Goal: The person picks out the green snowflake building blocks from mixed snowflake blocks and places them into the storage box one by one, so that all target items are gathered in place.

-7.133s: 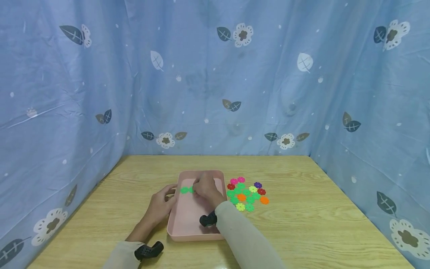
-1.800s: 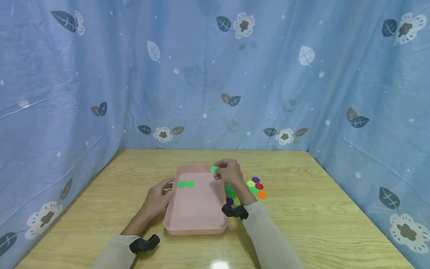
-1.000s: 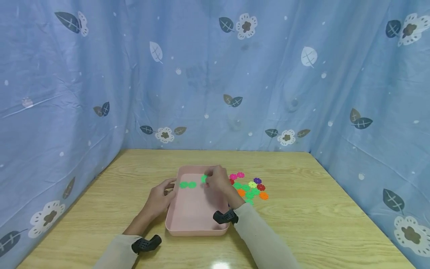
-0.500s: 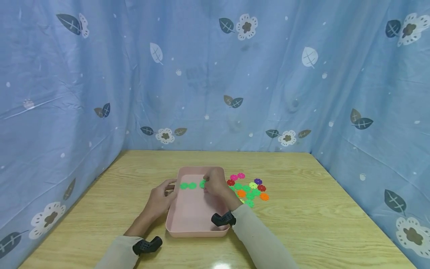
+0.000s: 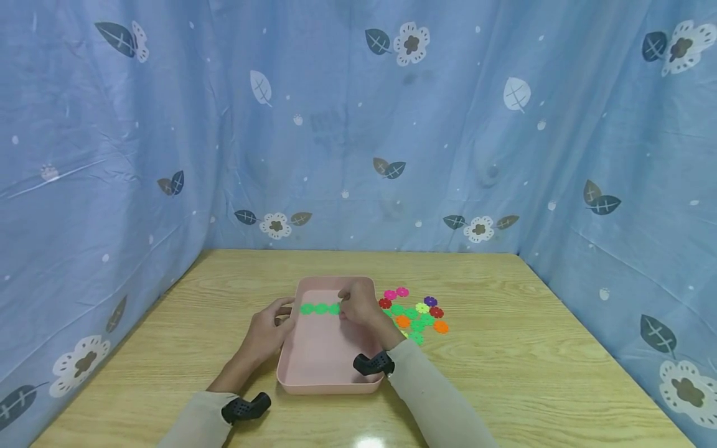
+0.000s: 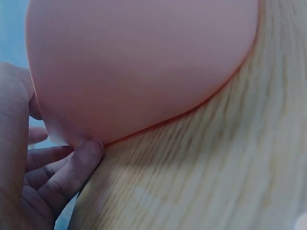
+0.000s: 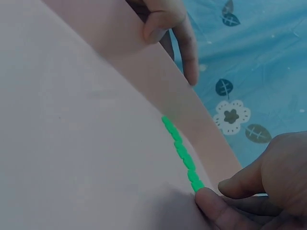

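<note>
A shallow pink tray (image 5: 325, 361) sits on the table, and my left hand (image 5: 270, 331) grips its left wall. In the right wrist view the left thumb (image 7: 157, 31) is inside the wall with a finger outside. Three green snowflake discs (image 5: 321, 308) lie in a row across the far part of the tray. My right hand (image 5: 361, 308) is over the row's right end, thumb and index finger pinching the rightmost green disc (image 5: 334, 308), which they partly hide. Right wrist view: the thumb tip meets the end of the green row (image 7: 184, 155).
Right of the tray lies a loose group of snowflake discs in green, pink, red, purple and yellow, with an orange disc (image 5: 441, 326) at its right edge. The right forearm covers some of them. A blue patterned curtain (image 5: 358, 124) surrounds the wooden table (image 5: 504, 373).
My right hand brought a green disc from the right side into the tray, lowered it, and laid it flat at the row's right end. The left hand stays on the tray wall.
</note>
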`<state>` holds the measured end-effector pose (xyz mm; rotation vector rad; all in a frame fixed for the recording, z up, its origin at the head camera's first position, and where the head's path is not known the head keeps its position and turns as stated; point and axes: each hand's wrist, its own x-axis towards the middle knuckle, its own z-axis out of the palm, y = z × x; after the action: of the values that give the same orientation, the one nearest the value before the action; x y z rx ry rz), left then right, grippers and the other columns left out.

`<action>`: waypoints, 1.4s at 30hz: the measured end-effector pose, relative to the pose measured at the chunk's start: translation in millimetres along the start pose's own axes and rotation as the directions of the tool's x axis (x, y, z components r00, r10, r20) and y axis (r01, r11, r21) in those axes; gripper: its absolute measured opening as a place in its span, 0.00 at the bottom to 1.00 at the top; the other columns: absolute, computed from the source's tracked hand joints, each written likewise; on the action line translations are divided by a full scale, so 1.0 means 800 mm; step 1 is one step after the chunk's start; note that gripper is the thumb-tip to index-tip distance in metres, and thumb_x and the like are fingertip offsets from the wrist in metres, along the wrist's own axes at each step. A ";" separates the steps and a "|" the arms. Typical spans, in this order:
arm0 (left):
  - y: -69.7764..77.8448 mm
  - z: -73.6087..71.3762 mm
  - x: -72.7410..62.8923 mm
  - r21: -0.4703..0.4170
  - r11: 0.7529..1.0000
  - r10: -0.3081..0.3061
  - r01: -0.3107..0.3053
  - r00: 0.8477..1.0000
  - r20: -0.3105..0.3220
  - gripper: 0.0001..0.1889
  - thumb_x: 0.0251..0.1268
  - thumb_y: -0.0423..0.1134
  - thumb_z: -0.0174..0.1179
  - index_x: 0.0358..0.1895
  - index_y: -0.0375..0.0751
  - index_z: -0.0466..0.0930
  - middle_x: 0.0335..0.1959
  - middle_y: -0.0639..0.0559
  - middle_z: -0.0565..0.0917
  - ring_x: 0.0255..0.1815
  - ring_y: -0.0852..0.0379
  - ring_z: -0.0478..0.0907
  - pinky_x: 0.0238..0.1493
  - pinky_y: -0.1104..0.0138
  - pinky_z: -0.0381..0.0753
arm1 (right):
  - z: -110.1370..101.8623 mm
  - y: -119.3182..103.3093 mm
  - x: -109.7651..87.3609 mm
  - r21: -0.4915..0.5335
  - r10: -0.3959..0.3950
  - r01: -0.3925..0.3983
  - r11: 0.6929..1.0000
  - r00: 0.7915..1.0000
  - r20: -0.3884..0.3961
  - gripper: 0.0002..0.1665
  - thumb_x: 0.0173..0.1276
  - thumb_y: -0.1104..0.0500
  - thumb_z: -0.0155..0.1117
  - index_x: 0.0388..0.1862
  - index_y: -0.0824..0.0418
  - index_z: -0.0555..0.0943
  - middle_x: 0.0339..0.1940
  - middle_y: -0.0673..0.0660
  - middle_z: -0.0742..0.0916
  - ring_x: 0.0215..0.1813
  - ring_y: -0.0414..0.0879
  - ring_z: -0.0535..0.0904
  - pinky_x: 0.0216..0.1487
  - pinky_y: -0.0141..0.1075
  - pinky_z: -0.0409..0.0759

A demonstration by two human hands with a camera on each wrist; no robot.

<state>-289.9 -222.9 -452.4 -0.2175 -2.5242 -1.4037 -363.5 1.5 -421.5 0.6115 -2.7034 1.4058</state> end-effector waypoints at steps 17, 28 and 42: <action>-0.001 0.000 0.000 0.012 1.000 -0.012 0.012 1.000 0.005 0.25 0.76 0.43 0.57 0.71 0.39 0.71 0.59 0.35 0.82 0.49 0.44 0.86 0.45 0.58 0.86 | -0.001 0.001 0.000 -0.041 -0.036 0.035 0.999 0.999 -0.015 0.12 0.62 0.76 0.63 0.43 0.74 0.87 0.36 0.64 0.89 0.32 0.47 0.87 0.32 0.35 0.86; 0.001 0.000 0.000 -0.003 1.000 -0.015 0.015 1.000 0.010 0.24 0.76 0.42 0.57 0.71 0.39 0.72 0.59 0.35 0.82 0.50 0.43 0.86 0.44 0.59 0.87 | -0.026 -0.008 -0.007 0.033 -0.040 0.039 0.999 0.998 0.047 0.19 0.65 0.74 0.63 0.55 0.71 0.83 0.47 0.66 0.87 0.50 0.56 0.84 0.48 0.43 0.86; -0.001 0.000 0.001 0.017 1.000 0.000 0.000 1.000 -0.001 0.24 0.74 0.39 0.57 0.71 0.38 0.72 0.58 0.36 0.83 0.44 0.50 0.86 0.38 0.65 0.85 | -0.075 0.001 -0.017 0.210 -0.014 0.036 0.977 0.994 -0.106 0.13 0.67 0.72 0.64 0.50 0.72 0.84 0.37 0.62 0.87 0.36 0.51 0.87 0.46 0.52 0.87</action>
<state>-290.9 -223.0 -452.7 -0.2132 -2.5344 -1.3808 -360.6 54.1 -389.5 0.5637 -2.4775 1.6835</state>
